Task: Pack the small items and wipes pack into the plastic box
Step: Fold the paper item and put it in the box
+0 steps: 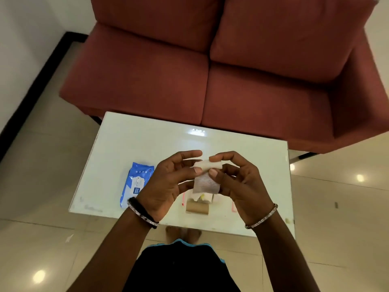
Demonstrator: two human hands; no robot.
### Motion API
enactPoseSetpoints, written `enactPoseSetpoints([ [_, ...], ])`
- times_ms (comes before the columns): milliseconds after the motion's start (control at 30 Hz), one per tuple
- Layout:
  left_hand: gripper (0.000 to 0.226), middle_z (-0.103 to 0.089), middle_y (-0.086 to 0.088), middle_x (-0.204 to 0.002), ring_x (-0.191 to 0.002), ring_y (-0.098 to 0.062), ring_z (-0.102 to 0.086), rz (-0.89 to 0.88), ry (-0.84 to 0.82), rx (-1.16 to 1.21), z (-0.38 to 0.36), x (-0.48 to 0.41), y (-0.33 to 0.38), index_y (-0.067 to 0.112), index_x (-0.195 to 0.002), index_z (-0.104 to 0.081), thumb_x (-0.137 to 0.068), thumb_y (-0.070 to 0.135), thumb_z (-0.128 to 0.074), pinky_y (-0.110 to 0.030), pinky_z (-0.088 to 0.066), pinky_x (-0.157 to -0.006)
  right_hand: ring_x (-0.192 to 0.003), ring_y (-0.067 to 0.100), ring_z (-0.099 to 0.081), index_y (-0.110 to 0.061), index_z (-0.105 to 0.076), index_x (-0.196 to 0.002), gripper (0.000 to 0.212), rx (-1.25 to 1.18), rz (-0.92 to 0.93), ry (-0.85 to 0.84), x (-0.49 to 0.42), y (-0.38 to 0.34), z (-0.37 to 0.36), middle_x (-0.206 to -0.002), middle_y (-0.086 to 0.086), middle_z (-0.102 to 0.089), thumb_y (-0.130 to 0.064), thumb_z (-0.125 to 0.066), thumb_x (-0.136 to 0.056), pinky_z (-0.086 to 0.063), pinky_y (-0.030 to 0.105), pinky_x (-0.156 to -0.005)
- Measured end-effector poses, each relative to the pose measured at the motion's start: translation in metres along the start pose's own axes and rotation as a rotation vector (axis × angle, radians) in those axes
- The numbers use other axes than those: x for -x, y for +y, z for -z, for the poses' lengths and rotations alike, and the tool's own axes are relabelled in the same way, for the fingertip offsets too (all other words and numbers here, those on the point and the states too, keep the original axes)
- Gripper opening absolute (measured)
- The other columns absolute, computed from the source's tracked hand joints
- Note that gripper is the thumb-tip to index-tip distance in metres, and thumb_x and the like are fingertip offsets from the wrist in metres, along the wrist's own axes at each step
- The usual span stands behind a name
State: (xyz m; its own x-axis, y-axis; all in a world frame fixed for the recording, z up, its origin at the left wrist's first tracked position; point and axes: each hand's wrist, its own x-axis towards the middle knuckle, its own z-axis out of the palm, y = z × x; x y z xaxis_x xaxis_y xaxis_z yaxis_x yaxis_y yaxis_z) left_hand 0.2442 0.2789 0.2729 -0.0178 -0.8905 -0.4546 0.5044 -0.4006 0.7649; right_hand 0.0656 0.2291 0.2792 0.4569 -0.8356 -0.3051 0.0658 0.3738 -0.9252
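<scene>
Both my hands hold a small white gauze roll (207,174) above the table, its loose striped end hanging down. My left hand (168,184) pinches its left side and my right hand (240,182) pinches its right side. Below them sits a clear plastic box (233,207) with pink edges, mostly hidden by my hands. Inside it I see a brown cardboard roll (196,207) and small white items (203,197). A blue wipes pack (134,184) lies flat on the table, left of the box.
The white glass table (147,140) stands in front of a red sofa (210,70). Shiny beige floor tiles surround it. My feet show under the table's near edge.
</scene>
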Motion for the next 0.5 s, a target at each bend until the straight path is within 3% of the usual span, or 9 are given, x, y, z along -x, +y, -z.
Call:
enactPoseSetpoints([
  [167,0.040,-0.073,-0.018,-0.108,-0.098,-0.030,-0.071,-0.001,-0.007,-0.166,-0.019,0.016,0.028,0.005,-0.112,-0.068,-0.076,0.021,-0.073,-0.035,-0.059,-0.079,-0.088,0.035,-0.072,-0.001,-0.068,-0.111,0.027,0.027,0.047,-0.015,0.022,-0.029,-0.006,-0.098,0.040,-0.063,0.004,-0.069,-0.084,-0.060,0.048,-0.072],
  [267,0.034,-0.071,-0.020,-0.112,-0.100,-0.034,-0.070,-0.055,-0.001,-0.208,-0.027,0.021,0.038,0.003,-0.111,-0.069,-0.079,0.014,-0.073,-0.044,-0.058,-0.084,-0.086,0.032,-0.073,-0.009,-0.069,-0.116,0.034,0.027,0.053,-0.012,0.032,-0.041,-0.007,-0.087,0.026,-0.069,0.003,-0.070,-0.084,-0.060,0.046,-0.072],
  [367,0.035,-0.071,-0.017,-0.109,-0.095,-0.031,-0.072,-0.114,0.023,-0.218,-0.038,0.024,0.046,0.006,-0.109,-0.071,-0.075,0.015,-0.075,-0.041,-0.060,-0.080,-0.084,0.029,-0.072,-0.020,-0.066,-0.123,0.044,0.018,0.030,-0.002,0.037,-0.050,-0.006,-0.080,0.007,-0.070,0.001,-0.070,-0.084,-0.060,0.049,-0.074],
  [500,0.041,-0.072,-0.014,-0.101,-0.083,-0.025,-0.073,-0.206,0.040,-0.261,-0.052,0.030,0.049,0.012,-0.106,-0.072,-0.066,0.019,-0.081,-0.035,-0.060,-0.073,-0.090,0.028,-0.071,-0.018,-0.066,-0.122,0.044,-0.032,0.028,-0.012,0.043,-0.065,-0.001,-0.087,0.006,-0.072,-0.010,-0.074,-0.080,-0.060,0.043,-0.080],
])
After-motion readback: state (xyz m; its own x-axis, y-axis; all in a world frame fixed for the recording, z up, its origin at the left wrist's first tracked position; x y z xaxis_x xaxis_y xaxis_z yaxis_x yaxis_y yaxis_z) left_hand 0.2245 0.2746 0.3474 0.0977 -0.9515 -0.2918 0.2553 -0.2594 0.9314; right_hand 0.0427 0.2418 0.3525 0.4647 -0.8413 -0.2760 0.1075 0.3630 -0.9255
